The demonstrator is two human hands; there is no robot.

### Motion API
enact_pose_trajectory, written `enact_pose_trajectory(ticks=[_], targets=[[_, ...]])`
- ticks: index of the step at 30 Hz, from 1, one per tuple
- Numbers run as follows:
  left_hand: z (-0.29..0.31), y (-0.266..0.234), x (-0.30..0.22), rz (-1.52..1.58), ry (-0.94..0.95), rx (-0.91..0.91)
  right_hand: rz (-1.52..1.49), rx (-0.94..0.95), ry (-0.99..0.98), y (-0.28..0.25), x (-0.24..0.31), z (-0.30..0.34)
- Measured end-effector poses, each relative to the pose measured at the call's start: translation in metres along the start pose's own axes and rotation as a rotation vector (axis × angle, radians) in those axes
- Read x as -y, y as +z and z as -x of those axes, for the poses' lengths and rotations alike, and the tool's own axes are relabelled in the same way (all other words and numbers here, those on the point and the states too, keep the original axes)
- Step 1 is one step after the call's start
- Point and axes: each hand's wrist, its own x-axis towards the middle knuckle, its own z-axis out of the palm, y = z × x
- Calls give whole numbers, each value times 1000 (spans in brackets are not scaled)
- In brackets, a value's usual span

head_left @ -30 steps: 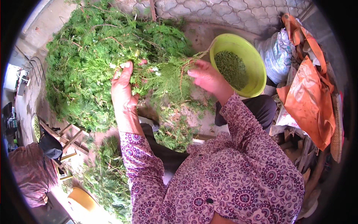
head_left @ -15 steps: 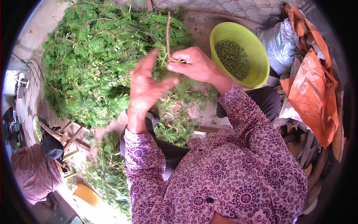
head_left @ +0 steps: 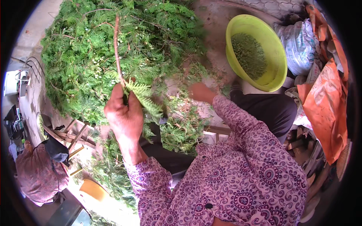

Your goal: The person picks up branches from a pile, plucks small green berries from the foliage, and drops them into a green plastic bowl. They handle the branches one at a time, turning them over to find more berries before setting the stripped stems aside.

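Note:
My left hand [head_left: 125, 116] is closed round a thin brown branch [head_left: 117, 49] whose bare stem points up and away. A feathery light-green conifer sprig [head_left: 141, 97] hangs from its lower end beside my fingers. To the right, my right hand [head_left: 202, 92] is low over the ground between my knees, slightly blurred, its fingers mostly hidden. Beneath and around it lie loose green clippings [head_left: 183, 132]. A large heap of conifer branches [head_left: 88, 71] with pale small cones or berries spreads beyond my left hand.
A yellow-green basin [head_left: 277, 56] holding many small green cones or berries [head_left: 249, 56] stands at the far right. Beyond it are a white woven sack [head_left: 299, 47] and an orange bag [head_left: 326, 109]. A wooden frame [head_left: 75, 137] and a yellow container [head_left: 93, 189] lie on the left.
The branch has passed from my right hand to my left, which has moved left and closed on it. My right hand has dropped toward the clippings.

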Motion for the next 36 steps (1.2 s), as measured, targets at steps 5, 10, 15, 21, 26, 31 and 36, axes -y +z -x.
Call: enact_pose_trajectory(ticks=[5,10,15,21,26,31,36], targets=[[0,-2,-6,-115,-141,-51,96,214,110,89,12,9],[-1,5,-8,-131,-181,-27,157,252,161,113,21,-11],[0,8,-10,79,-304,-18,-190,151,190,68,5,-31],[8,17,-5,243,-374,277,-568,13,-352,-100,63,7],[6,34,-3,184,-328,468,-869,64,-564,-178,108,47],[4,28,-18,493,-490,489,-882,91,-540,-192,118,49],[0,24,-14,503,-466,492,-1032,158,-575,-187,115,34]])
